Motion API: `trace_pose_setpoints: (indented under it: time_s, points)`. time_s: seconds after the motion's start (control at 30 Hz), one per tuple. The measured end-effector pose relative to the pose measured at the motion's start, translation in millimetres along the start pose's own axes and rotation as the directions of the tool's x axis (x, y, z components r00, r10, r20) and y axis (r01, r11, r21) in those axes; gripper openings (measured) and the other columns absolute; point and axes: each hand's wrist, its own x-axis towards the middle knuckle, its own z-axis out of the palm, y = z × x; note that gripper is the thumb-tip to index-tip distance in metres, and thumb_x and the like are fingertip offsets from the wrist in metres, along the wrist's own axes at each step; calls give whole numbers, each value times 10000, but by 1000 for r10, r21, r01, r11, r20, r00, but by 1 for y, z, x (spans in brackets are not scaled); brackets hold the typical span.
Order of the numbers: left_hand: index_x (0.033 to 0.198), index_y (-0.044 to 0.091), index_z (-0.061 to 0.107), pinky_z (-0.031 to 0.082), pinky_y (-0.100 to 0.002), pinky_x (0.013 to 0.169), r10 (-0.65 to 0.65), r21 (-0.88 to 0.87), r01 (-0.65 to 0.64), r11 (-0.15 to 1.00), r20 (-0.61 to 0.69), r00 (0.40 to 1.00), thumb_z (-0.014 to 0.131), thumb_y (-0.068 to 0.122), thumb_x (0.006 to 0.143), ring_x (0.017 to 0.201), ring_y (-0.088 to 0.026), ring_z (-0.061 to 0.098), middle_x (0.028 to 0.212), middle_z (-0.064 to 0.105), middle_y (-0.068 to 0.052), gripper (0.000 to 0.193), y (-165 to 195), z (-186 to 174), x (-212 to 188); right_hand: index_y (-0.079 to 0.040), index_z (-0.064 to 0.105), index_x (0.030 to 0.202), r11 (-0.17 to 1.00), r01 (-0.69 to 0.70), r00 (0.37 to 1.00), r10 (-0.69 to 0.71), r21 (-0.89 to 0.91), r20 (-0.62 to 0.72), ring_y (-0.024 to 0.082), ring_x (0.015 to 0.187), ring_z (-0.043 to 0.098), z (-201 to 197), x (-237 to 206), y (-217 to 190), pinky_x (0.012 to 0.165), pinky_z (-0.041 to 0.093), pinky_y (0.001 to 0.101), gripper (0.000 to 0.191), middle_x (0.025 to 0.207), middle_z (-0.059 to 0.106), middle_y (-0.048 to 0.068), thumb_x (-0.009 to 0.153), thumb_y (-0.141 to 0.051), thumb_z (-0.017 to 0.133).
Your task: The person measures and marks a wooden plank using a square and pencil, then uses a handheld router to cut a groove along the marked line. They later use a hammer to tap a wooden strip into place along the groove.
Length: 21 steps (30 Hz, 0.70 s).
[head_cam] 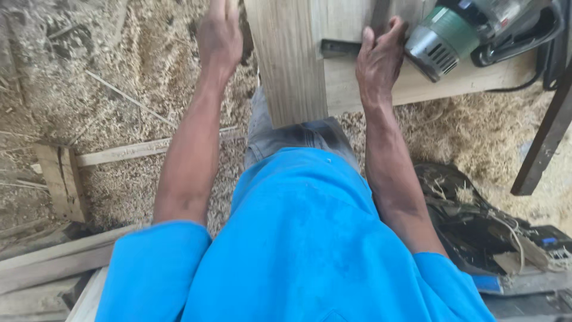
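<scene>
The wooden plank (290, 59) stands out to me first: a pale, straight-grained board running from the top edge of the view down to the person's lap, where its squared lower end meets the grey trousers (280, 140). It lies across a second, wider board (417, 83) that stretches rightward and serves as the worktop. My left hand (219, 36) rests against the plank's left edge near the top, fingers stretched upward and partly cut off by the frame, so I cannot tell whether its grip is closed on the wood or merely laid flat. My right hand (380, 56) presses down on the worktop just right of the plank, its fingers bent over a dark metal bar (341, 48) that lies along the board; the grip looks curled over the bar rather than fully clenched. Just beside that hand, touching or nearly so, sits a power tool (471, 33) with a ribbed grey motor housing, a green band and a black handle.

Room is tight on the right: the tool crowds the hand, and a dark slanted post (545, 137) crosses the worktop's far end. Left of the plank there is open space above a floor thick with straw-coloured shavings (119, 77), loose and fibrous. Rough timber offcuts (65, 179) lie there, and longer planks at lower left. A dark bag (476, 226) of clutter sits at lower right.
</scene>
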Motion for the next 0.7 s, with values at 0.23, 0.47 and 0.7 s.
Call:
trace_pose_setpoints:
  time_s: [0.23, 0.47, 0.7]
  points:
    - [1061, 19, 730, 612, -291, 592, -516, -204, 715, 669, 565, 644, 651, 323, 948, 629, -157, 704, 791, 749, -99, 334, -8, -81, -137, -23, 664, 1112, 877, -230, 922, 56, 423, 384, 145, 775, 679, -41, -36, -20, 650, 593, 319, 204, 922, 693, 57, 1073, -222, 688]
    - [1293, 75, 531, 625, -354, 595, -430, -251, 660, 708, 588, 685, 609, 370, 946, 656, -204, 703, 985, 770, -113, 462, -34, -61, -107, -29, 677, 1145, 864, -246, 873, 1, 439, 488, 157, 783, 694, -35, -48, -52, 699, 577, 324, 193, 900, 721, 89, 1005, -158, 710]
    - [1167, -42, 676, 628, -313, 719, -338, -189, 663, 725, 740, 581, 712, 282, 917, 792, -193, 762, 955, 780, -150, 410, -74, -87, -119, -50, 639, 1215, 611, -635, 725, 262, 473, 637, 155, 790, 661, -35, -58, -67, 623, 541, 339, 228, 1002, 691, 53, 1023, -49, 516]
